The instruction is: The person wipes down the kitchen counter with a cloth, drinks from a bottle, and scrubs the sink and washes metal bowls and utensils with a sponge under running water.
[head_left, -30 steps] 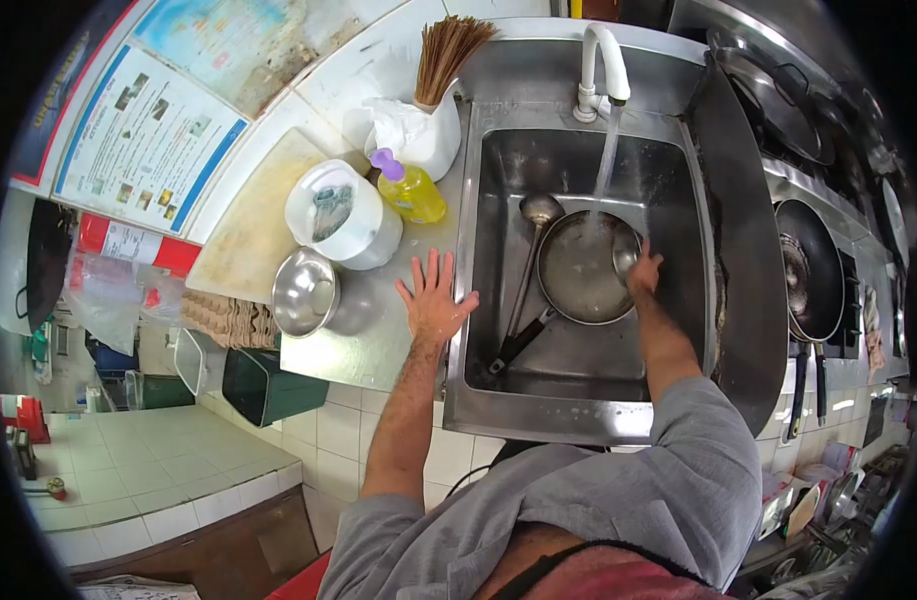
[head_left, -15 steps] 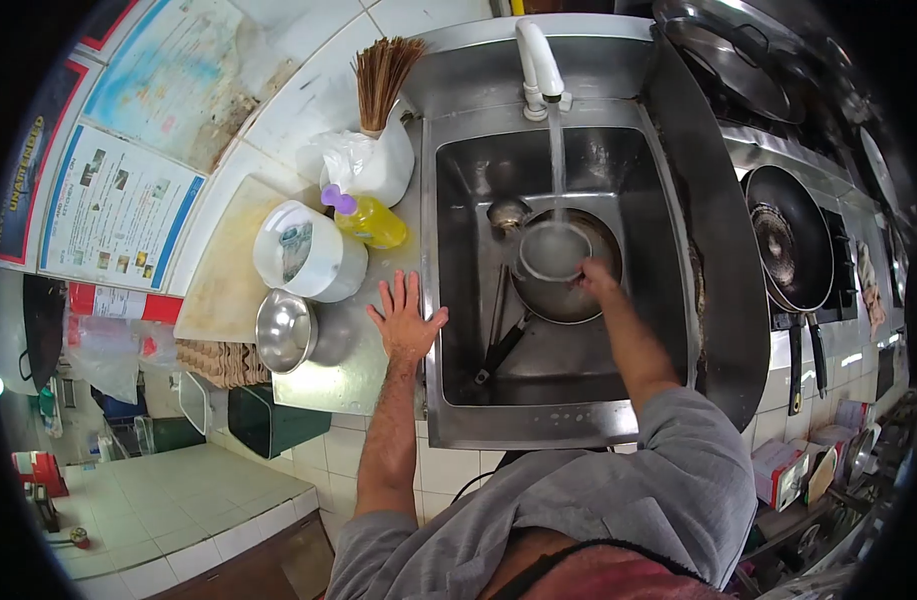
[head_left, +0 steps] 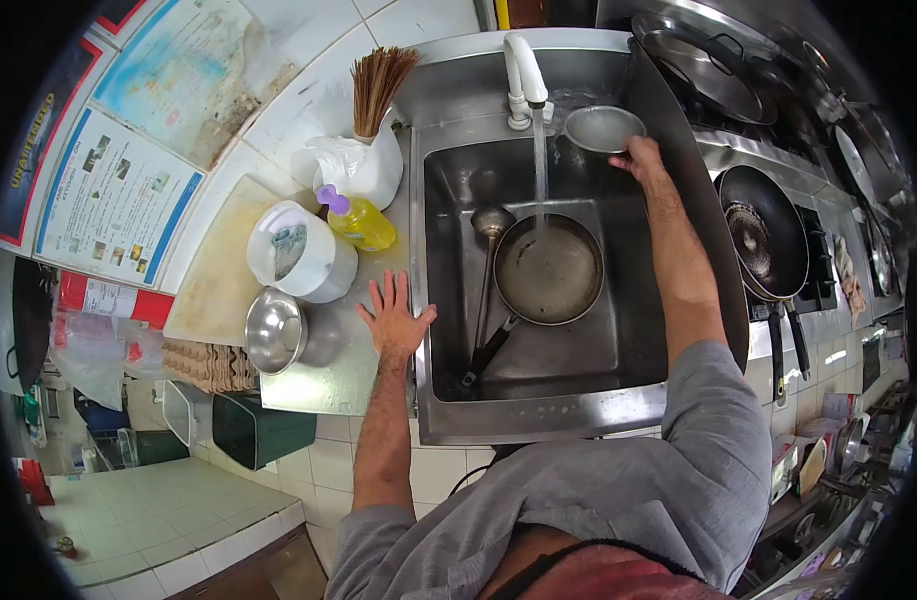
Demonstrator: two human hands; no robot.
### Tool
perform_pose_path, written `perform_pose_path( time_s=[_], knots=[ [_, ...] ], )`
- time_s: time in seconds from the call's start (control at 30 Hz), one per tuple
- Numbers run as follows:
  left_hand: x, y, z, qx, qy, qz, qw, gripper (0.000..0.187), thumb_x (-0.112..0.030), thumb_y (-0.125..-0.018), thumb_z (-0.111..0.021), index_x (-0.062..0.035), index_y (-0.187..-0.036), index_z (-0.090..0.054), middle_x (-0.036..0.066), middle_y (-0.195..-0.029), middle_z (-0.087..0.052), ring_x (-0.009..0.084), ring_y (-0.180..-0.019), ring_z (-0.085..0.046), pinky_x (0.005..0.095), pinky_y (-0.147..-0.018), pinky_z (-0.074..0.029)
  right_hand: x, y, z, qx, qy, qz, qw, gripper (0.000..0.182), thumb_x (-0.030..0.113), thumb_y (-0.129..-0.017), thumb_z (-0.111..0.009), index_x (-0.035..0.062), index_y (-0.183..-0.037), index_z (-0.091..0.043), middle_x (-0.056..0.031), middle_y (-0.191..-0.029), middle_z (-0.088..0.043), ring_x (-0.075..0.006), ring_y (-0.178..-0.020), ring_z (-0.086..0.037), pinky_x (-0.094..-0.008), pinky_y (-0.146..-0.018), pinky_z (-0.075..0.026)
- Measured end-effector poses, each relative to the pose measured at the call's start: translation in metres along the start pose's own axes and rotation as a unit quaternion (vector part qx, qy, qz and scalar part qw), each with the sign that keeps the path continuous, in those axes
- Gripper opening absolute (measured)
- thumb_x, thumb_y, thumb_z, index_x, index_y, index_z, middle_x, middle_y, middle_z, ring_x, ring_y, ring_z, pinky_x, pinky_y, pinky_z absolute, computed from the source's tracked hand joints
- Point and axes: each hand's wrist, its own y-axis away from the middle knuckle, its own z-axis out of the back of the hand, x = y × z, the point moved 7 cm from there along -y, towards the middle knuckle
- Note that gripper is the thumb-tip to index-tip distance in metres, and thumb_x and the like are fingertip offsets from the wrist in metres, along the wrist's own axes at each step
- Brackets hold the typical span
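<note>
My right hand [head_left: 638,158] grips the rim of a small round metal bowl [head_left: 605,129] at the sink's back right corner. Fingers spread, my left hand [head_left: 395,318] lies flat on the steel counter [head_left: 323,385] left of the sink [head_left: 538,425]. Water runs from the white faucet [head_left: 526,75] into a frying pan [head_left: 550,275] on the basin floor. The pan holds water, and its black handle points toward the front left. Beside it rests a long-handled ladle [head_left: 491,222].
Left of the sink stand a yellow soap bottle [head_left: 363,226], a white tub [head_left: 323,268], a steel bowl [head_left: 275,335] and a white container [head_left: 383,175] with a stick brush [head_left: 378,90]. More frying pans [head_left: 763,235] sit on the stove at right.
My right hand has carried the small bowl from under the stream, above the pan, to the back right of the sink. The stream now falls into the pan. My left hand stays flat.
</note>
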Motion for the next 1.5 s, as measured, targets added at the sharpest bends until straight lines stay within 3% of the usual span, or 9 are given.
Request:
perform_pose_path(
  time_s=[0.4,0.6,0.8,0.9,1.0,1.2,1.27,1.33,1.5],
  knots=[
    [0.004,-0.002,-0.001,-0.03,0.004,-0.009,0.999,0.084,-0.052,-0.07,-0.057,-0.0185,-0.138,-0.021,0.003,-0.145,-0.015,0.0299,-0.134,-0.008,0.0606,-0.101,-0.003,0.149,-0.006,-0.097,-0.142,0.147,0.202,0.958,0.062,0.005,-0.076,-0.05,0.0244,-0.131,-0.031,-0.0141,-0.111,-0.051,-0.0246,-0.077,-0.061,-0.032,-0.045,-0.055],
    [0.004,-0.002,-0.002,-0.035,0.013,-0.01,0.999,0.083,-0.052,-0.07,-0.057,-0.019,-0.138,-0.022,0.003,-0.145,-0.016,0.0298,-0.134,-0.008,0.0606,-0.101,-0.003,0.167,0.026,-0.148,-0.083,0.089,0.233,0.965,0.062,-0.002,-0.073,-0.049,0.0161,-0.13,-0.031,-0.0176,-0.107,-0.051,-0.0271,-0.074,-0.061,-0.0339,-0.043,-0.055],
    [0.003,-0.005,0.0,-0.021,0.017,0.003,1.0,0.084,-0.049,-0.069,-0.059,-0.0191,-0.138,-0.021,0.003,-0.145,-0.015,0.0288,-0.134,-0.006,0.0596,-0.102,-0.002,0.037,0.008,-0.079,-0.042,-0.067,0.216,0.973,0.056,-0.005,-0.074,-0.042,0.0121,-0.127,-0.029,-0.0197,-0.105,-0.051,-0.0304,-0.072,-0.06,-0.0361,-0.039,-0.052],
    [0.003,-0.006,0.0,-0.018,0.013,0.002,1.0,0.084,-0.049,-0.069,-0.059,-0.0191,-0.138,-0.02,0.003,-0.145,-0.014,0.0284,-0.134,-0.006,0.0593,-0.102,-0.001,-0.075,0.052,-0.036,-0.059,0.155,0.147,0.975,0.058,-0.002,-0.073,-0.046,0.0128,-0.128,-0.036,-0.018,-0.092,-0.06,-0.0282,-0.064,-0.063,-0.0358,-0.042,-0.051],
    [0.002,-0.007,-0.001,-0.018,0.008,0.0,1.0,0.084,-0.049,-0.07,-0.059,-0.0192,-0.138,-0.02,0.003,-0.145,-0.013,0.0282,-0.134,-0.006,0.0591,-0.102,-0.001,-0.193,0.054,0.008,-0.069,0.512,0.119,0.848,0.064,0.001,-0.074,-0.05,0.0188,-0.133,-0.031,-0.0242,-0.114,-0.048,-0.0377,-0.098,-0.055,-0.0449,-0.081,-0.046],
    [0.0,-0.008,-0.003,-0.003,0.009,0.001,1.0,0.084,-0.05,-0.071,-0.057,-0.0184,-0.139,-0.018,0.003,-0.146,-0.01,0.0291,-0.134,-0.003,0.0583,-0.102,0.002,-0.293,0.08,0.021,-0.109,0.59,0.045,0.799,0.061,0.002,-0.077,-0.049,0.0186,-0.132,-0.03,-0.0261,-0.124,-0.036,-0.0405,-0.11,-0.045,-0.0456,-0.088,-0.042],
    [-0.002,-0.008,-0.002,0.001,0.005,0.0,1.0,0.084,-0.049,-0.071,-0.057,-0.0185,-0.139,-0.018,0.003,-0.146,-0.01,0.0289,-0.134,-0.003,0.0581,-0.102,0.002,-0.337,0.097,0.001,-0.073,0.478,-0.056,0.873,0.055,0.002,-0.079,-0.046,0.0121,-0.131,-0.031,-0.0251,-0.127,-0.034,-0.0385,-0.107,-0.047,-0.0422,-0.089,-0.042],
    [-0.002,-0.009,-0.002,0.001,0.002,0.002,1.0,0.084,-0.049,-0.071,-0.057,-0.0185,-0.139,-0.017,0.003,-0.146,-0.01,0.0288,-0.134,-0.003,0.0579,-0.102,0.002,-0.359,0.131,-0.027,-0.118,0.015,-0.236,0.964,0.05,-0.002,-0.078,-0.042,0.0038,-0.126,-0.033,-0.0229,-0.119,-0.04,-0.0412,-0.099,-0.049,-0.0553,-0.073,-0.05],
    [0.0,-0.01,-0.005,-0.012,-0.003,0.008,1.0,0.086,-0.048,-0.069,-0.06,-0.0206,-0.139,-0.018,0.002,-0.146,-0.011,0.0279,-0.134,-0.006,0.0578,-0.102,-0.002,-0.391,0.102,-0.033,-0.024,-0.153,-0.343,0.926,0.039,-0.004,-0.076,-0.043,-0.0048,-0.115,-0.04,-0.0227,-0.105,-0.048,-0.0419,-0.088,-0.052,-0.0604,-0.06,-0.05]
  ],
)
